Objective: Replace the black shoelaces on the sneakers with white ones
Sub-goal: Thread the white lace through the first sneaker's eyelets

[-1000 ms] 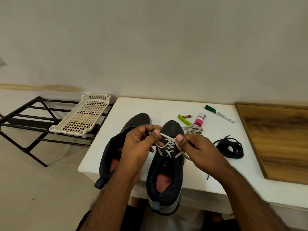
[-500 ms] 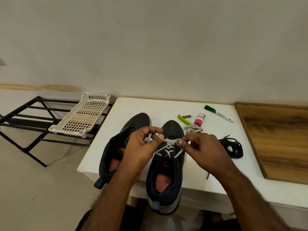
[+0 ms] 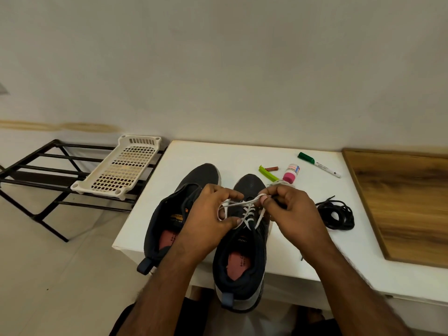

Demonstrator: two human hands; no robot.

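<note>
Our left hand [image 3: 208,214] and right hand [image 3: 288,212] each pinch the white lace [image 3: 244,204] over the right sneaker [image 3: 242,251] at the desk's [image 3: 218,154] near edge. Tongue print unreadable. Black laces [image 3: 337,214] coil right; the marker [image 3: 320,164] label is too small.

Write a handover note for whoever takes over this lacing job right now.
Left hand: pinches one end of the white shoelace.
Right hand: pinches the other end, held across the right sneaker.
Done: white lace crisscrossed through the right sneaker's lower eyelets; the black shoelaces lie coiled on the white table, right of the shoes.
Left: finish and tie this lace. The left sneaker shows no lace; a second white lace seems bundled behind the right hand, by the pink-capped bottle.
</note>
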